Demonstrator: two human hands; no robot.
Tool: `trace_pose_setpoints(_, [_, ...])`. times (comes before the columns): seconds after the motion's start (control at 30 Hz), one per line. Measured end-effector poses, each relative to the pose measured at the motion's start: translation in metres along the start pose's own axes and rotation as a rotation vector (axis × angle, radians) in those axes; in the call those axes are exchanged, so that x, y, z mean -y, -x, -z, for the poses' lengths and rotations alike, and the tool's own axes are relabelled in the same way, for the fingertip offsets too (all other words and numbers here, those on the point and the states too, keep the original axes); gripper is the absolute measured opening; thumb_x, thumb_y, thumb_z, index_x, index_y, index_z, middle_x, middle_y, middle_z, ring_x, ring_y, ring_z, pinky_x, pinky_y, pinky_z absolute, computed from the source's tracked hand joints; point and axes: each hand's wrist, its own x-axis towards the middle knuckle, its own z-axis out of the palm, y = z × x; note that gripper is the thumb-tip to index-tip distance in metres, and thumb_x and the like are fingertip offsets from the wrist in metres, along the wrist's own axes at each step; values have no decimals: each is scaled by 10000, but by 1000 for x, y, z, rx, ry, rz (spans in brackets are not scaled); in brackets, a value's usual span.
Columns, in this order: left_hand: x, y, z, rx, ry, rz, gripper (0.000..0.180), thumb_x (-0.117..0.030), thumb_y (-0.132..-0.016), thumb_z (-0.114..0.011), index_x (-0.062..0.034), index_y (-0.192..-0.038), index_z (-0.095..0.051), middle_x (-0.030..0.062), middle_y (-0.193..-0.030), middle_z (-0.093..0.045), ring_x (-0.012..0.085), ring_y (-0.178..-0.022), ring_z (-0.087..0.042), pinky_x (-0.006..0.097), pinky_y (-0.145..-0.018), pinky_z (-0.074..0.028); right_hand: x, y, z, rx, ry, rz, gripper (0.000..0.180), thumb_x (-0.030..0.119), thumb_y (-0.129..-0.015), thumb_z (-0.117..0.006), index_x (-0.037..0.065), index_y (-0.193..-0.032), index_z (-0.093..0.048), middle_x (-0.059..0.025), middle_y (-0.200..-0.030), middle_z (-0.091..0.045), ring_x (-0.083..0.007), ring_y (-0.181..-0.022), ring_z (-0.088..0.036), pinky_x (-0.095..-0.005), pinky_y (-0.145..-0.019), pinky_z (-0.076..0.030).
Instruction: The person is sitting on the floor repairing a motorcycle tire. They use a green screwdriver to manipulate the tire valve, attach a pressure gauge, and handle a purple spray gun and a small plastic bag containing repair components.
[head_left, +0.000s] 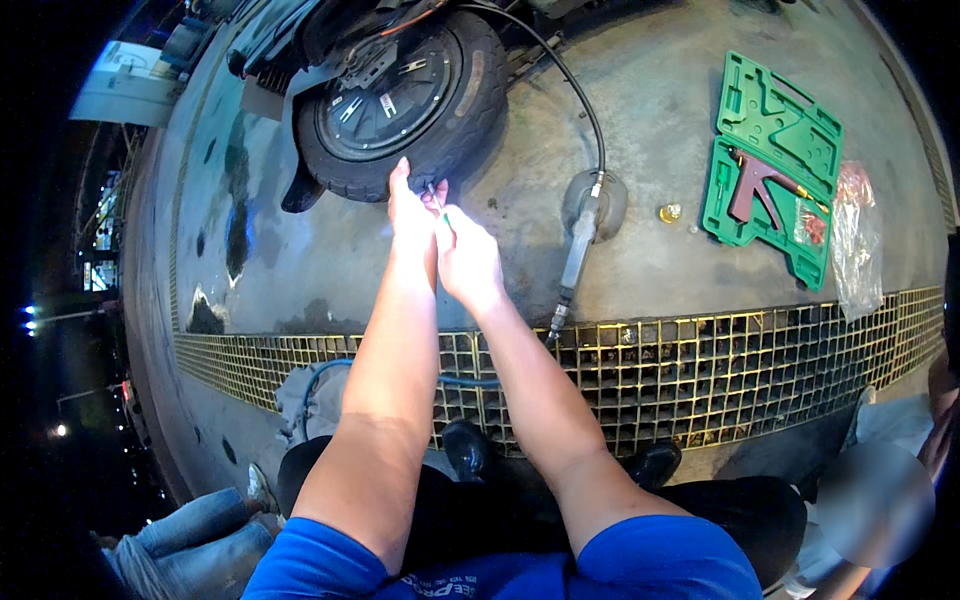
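Note:
A black tyre on a wheel (400, 110) with a dark hub cover stands in front of me. My left hand (408, 212) rests against the tyre's near tread, one digit stretched up along the rubber and its other fingers apart from it. Close beside it, my right hand (466, 250) is closed on a slim hand tool (446, 217) with a green grip and a pale shaft. The shaft points at the tread. Glare and my fingers hide where its tip meets the rubber.
An air inflator gun (577, 257) lies on the right with its black hose. Further right, an open green case (775, 165) holds a maroon pistol-grip tool (755, 188), near a clear plastic bag (858, 245) and a small amber jar (670, 212). A yellow-edged floor grate (690, 375) crosses before my feet. People sit either side.

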Motion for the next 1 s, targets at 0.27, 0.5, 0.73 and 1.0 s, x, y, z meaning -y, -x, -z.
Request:
trace_pose_setpoints(0.27, [5,22,-23,102,-19,68,418,-391,-812,-656,-35,-1007,-556,74,-828,-602,185,-726,-581,347,-667,-529,-18,-25,-8,-147,-7,127,225,198,-906,-487,19,-988,-597,-242,-864,-616,-426,-837,-594,-457,-708,-473])
trace_pose_setpoints(0.5, [4,9,-11,-23,-47,35,438,-395,-795,-678,-14,-970,-551,83,-794,-582,188,-665,-567,331,-644,-539,-13,-7,1,-46,-24,167,295,189,-905,-457,36,-1133,-565,-260,-895,-620,-428,-841,-604,-466,-734,-487])
trace_pose_setpoints(0.73, [5,16,-17,22,-64,85,423,-405,-802,-669,-26,-953,-559,90,-783,-586,182,-724,-576,325,-624,-541,-9,-21,-8,-132,-58,76,261,189,-906,-495,7,-1050,-615,-251,-905,-626,-421,-868,-601,-438,-741,-480])
trace_pose_setpoints(1.0, [3,3,-7,-16,-8,11,437,-372,-793,-697,-37,-1022,-535,105,-910,-591,211,-764,-587,347,-664,-549,-13,1,-1,-55,-44,106,227,212,-923,-457,23,-960,-576,-260,-866,-608,-444,-834,-586,-465,-702,-477])
